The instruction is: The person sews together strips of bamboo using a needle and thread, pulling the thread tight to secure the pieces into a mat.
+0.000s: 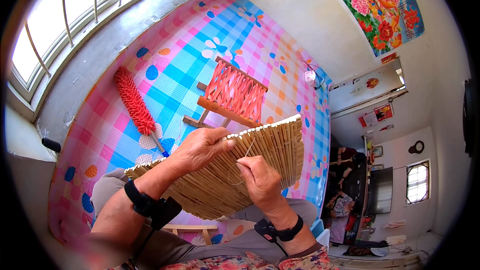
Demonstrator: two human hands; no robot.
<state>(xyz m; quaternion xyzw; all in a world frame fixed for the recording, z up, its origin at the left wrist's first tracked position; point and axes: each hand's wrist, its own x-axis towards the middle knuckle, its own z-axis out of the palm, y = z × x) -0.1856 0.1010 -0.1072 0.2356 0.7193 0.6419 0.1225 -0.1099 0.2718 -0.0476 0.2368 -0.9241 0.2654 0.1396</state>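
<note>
A stiff mat of thin yellow-brown stalks [215,187], laid side by side, slants across my lap with its pale cut ends along the upper edge. My left hand [202,145] is closed on that upper edge, thumb on the near face and the other fingers partly hidden behind. In front of the mat, my right hand [260,182] pinches a thin pale thread [249,148]. This thread runs up to the stalks near the upper edge, and a loose loop hangs beside my fingers. Whether a needle is in the pinch is too small to tell.
Beyond the mat stands a wooden folding stool [227,110] with a woven red strap seat. A red fluffy duster [135,101] lies left on the checked bed cover [187,77]. Barred windows [75,10] line the far left. Other people [342,205] sit in the room at right.
</note>
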